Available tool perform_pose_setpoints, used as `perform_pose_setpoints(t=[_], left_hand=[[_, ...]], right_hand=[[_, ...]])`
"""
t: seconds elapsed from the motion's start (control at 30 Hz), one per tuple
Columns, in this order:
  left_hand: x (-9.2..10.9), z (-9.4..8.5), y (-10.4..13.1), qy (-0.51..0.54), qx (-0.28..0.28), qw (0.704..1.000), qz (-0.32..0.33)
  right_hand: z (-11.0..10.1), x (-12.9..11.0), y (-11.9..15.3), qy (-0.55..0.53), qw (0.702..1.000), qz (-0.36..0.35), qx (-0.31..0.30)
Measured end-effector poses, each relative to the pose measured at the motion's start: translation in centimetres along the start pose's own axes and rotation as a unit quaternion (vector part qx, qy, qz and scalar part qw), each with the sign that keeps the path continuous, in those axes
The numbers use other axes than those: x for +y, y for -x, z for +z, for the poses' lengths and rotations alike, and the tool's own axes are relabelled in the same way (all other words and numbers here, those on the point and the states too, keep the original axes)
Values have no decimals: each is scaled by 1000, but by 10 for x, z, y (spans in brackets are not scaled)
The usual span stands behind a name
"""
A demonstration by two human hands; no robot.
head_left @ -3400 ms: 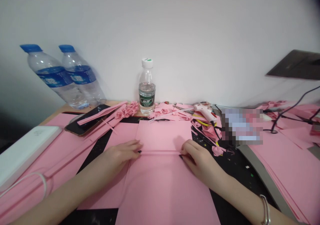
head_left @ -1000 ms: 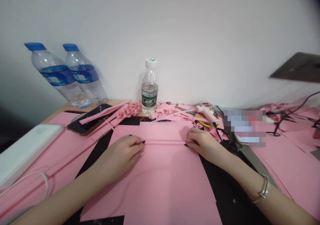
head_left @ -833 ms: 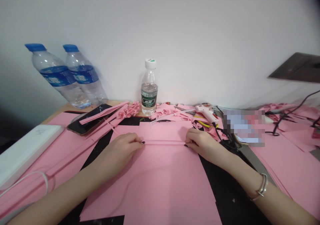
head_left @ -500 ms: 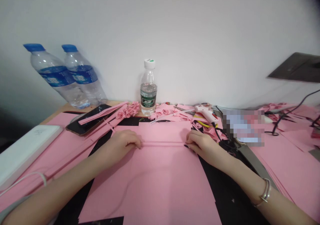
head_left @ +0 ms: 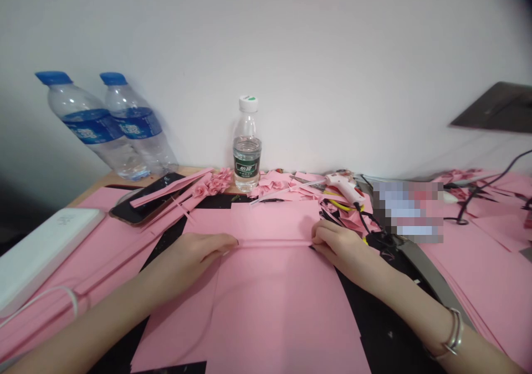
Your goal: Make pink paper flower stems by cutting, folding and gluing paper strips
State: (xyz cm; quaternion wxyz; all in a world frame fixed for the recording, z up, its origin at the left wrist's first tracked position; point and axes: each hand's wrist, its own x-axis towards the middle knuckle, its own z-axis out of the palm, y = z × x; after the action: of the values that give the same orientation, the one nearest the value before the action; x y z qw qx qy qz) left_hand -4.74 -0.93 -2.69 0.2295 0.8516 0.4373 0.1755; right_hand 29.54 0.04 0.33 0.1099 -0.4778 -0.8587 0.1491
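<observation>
A narrow rolled or folded pink paper strip [head_left: 274, 243] lies level across large pink sheets [head_left: 286, 307]. My left hand [head_left: 210, 249] pinches its left end, fingers pressed together. At the right end, my right hand [head_left: 332, 241] closes its fingertips on the same strip. Behind the strip, more pink paper [head_left: 274, 216] lies flat between my hands. Whether the strip is joined to that paper, I cannot tell.
A small water bottle [head_left: 247, 147] stands behind the paper, with two larger bottles [head_left: 91, 124] at the left. A phone [head_left: 143, 202], a white power bank [head_left: 50, 252], paper flowers [head_left: 218, 183] and a glue gun [head_left: 344, 188] with its cable surround the sheets.
Both hands have moved slightly toward me with the strip between them. My left hand's fingers are now stretched straighter along its end.
</observation>
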Motion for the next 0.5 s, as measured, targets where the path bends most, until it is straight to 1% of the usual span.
perform_pose_setpoints(t=[0.07, 0.17, 0.23, 0.37, 0.5], left_hand=[[1, 0, -1, 14, 1, 1000, -18], [3, 0, -3, 14, 28, 999, -27], [3, 0, -5, 4, 43, 999, -10], [0, 2, -6, 1, 30, 999, 28], [-2, 4, -6, -5, 37, 997, 67]], right_hand=[[-2, 2, 2, -34, 999, -11, -1], [-2, 6, 4, -70, 997, -7, 4], [-1, 8, 5, -81, 997, -2, 7], [-2, 8, 6, -96, 995, 4, -2], [-3, 6, 5, -93, 996, 6, -9]])
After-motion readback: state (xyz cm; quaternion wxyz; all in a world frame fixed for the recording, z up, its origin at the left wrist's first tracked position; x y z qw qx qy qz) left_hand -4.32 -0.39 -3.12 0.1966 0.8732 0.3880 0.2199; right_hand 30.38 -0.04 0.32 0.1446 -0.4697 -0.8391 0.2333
